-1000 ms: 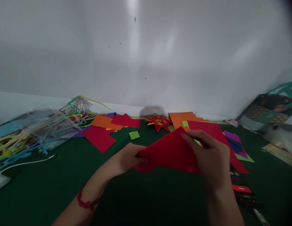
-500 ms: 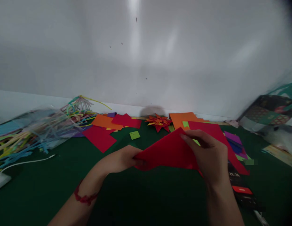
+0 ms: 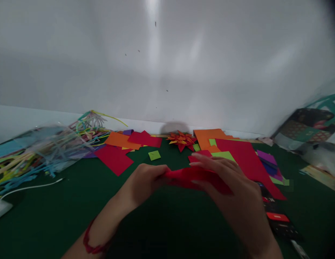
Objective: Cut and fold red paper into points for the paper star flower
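A folded red paper sheet (image 3: 189, 176) lies low over the green table (image 3: 62, 212), held between both hands. My left hand (image 3: 145, 181) is closed, pinching its left end. My right hand (image 3: 232, 190) grips its right part, fingers stretched over the top and thumb beneath; the hand is blurred by motion. A red cord is tied round my left wrist. Just behind the hands lie a large red sheet (image 3: 245, 158) and a light green square (image 3: 223, 155).
Red (image 3: 113, 158) and orange sheets (image 3: 121, 139), a small green square (image 3: 154, 155) and a folded red-orange paper star (image 3: 182, 139) lie by the white wall. Coloured strips in clear plastic (image 3: 35, 151) fill the left. A dark device with a red label (image 3: 277, 217) lies at right.
The red sheet, held up as a broad triangle, has been laid down flatter and narrower. My right hand has dropped and turned over it. My left hand stayed at the left end.
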Available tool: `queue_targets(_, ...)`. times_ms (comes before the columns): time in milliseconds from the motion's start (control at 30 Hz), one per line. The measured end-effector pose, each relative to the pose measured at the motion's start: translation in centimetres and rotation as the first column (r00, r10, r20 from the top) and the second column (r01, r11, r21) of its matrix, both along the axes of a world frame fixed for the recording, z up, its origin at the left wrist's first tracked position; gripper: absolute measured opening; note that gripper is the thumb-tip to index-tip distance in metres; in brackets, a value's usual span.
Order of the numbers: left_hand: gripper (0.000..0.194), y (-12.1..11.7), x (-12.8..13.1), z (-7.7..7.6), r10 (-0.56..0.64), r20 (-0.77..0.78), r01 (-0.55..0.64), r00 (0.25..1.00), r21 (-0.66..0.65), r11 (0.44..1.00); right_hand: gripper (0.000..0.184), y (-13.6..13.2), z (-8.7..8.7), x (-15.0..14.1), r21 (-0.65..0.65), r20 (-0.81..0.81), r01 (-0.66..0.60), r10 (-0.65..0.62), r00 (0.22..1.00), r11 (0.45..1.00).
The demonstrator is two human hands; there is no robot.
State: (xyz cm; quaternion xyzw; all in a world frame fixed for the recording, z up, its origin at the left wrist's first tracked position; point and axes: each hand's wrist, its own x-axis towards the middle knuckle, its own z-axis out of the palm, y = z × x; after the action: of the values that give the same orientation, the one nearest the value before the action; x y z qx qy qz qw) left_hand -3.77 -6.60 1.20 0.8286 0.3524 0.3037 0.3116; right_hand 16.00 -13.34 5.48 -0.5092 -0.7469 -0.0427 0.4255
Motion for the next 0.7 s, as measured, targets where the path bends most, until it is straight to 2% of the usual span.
queue_targets(100,0.018,0.4,-0.1,-0.1,0.016,-0.013,-0.015,1.0,0.047,0.999,0.018,-0.4,0.0,0.5,0.029,0.051,-0.016,0.014,0.999,0.999)
queue_targets(167,0.018,0.5,0.0,-0.1,-0.007,0.018,0.005,1.0,0.084,0.996,0.013,-0.7,0.0,0.5,0.058,0.073,0.008,-0.012,0.997,0.998)
queue_targets(300,0.027,-0.4,0.1,0.7,-0.014,0.073,0.001,0.997,0.173,0.985,0.012,-0.8,0.0,0.1,0.069,0.108,0.031,-0.039,0.993,0.997)
queue_targets(400,0.023,-1.5,0.0,1.8,0.024,0.118,-0.051,0.993,0.239,0.97,0.013,-0.8,0.1,-0.2,0.052,0.108,0.009,-0.015,0.994,0.999)
queue_targets(533,0.023,-2.2,-0.3,2.5,0.018,0.148,-0.053,0.989,0.234,0.971,0.014,-0.9,0.2,-0.3,0.046,0.11,-0.024,0.019,0.994,0.999)
queue_targets(700,0.027,-1.9,-0.7,2.6,0.111,0.183,-0.145,0.977,0.187,0.972,0.019,-1.0,0.2,0.5,0.015,0.159,0.021,-0.023,0.987,1.0)
